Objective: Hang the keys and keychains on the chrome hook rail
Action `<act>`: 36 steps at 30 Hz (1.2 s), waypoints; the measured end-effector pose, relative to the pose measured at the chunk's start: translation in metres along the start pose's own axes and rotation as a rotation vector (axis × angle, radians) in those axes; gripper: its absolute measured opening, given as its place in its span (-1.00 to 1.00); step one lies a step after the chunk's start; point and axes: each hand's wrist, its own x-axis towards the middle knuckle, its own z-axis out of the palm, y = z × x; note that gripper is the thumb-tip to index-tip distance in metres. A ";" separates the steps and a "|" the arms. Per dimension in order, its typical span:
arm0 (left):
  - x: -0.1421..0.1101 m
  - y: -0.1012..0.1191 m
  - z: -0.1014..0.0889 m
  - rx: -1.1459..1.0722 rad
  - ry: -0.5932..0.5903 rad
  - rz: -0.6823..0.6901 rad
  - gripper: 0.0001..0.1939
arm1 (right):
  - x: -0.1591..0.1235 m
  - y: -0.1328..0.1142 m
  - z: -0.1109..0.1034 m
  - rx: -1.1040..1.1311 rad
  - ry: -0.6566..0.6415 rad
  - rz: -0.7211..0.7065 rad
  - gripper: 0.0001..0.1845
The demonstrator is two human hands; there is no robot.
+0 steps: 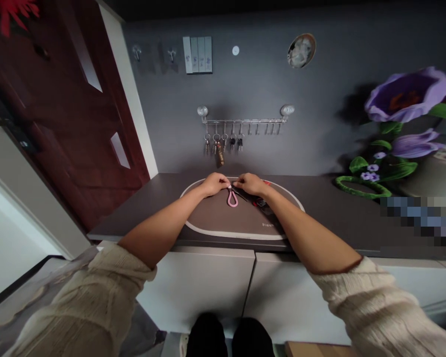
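My left hand (216,184) is closed in a pinch at the top of a pink looped strap (232,199), which hangs down over an oval brown mat (223,223) with a pale rim. Just beside it, my right hand (250,183) pinches with its fingertips close to the strap's small metal end. What the right fingers hold is too small to make out. A thin dark piece (241,194) runs from there to the right across the mat. Partly behind my right wrist lie small black and red items (259,202) whose kind I cannot tell.
On the wall above, a clear hook rail (245,121) carries several key sets (225,143). Purple flowers (409,96) and a green ring-shaped base (362,187) stand on the right of the dark counter (327,213). A dark red door (70,114) is at the left.
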 end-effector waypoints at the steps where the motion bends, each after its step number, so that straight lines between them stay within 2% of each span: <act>1: 0.000 -0.001 0.000 -0.005 -0.004 0.000 -0.85 | 0.000 0.000 0.000 0.006 -0.013 0.005 -0.72; 8: 0.000 -0.002 0.001 -0.047 -0.005 -0.031 -0.86 | -0.004 -0.008 -0.003 0.057 -0.095 0.074 -0.72; 16: 0.000 -0.001 0.001 -0.097 -0.018 -0.033 -0.87 | -0.003 -0.011 -0.004 0.125 -0.081 0.178 -0.79; 21: -0.001 0.003 0.000 -0.159 -0.033 -0.064 -0.86 | -0.002 -0.009 -0.003 0.152 -0.081 0.139 -0.80; 27: -0.004 0.012 -0.001 -0.248 0.004 -0.154 -0.85 | -0.002 -0.007 -0.001 0.200 -0.050 0.088 -0.80; 31: -0.003 0.011 0.000 -0.310 0.035 -0.178 -0.84 | -0.001 -0.006 0.000 0.192 -0.027 0.063 -0.82; 36: -0.001 0.008 0.001 -0.277 0.050 -0.171 -0.78 | 0.001 -0.004 0.000 0.153 0.011 0.018 -0.87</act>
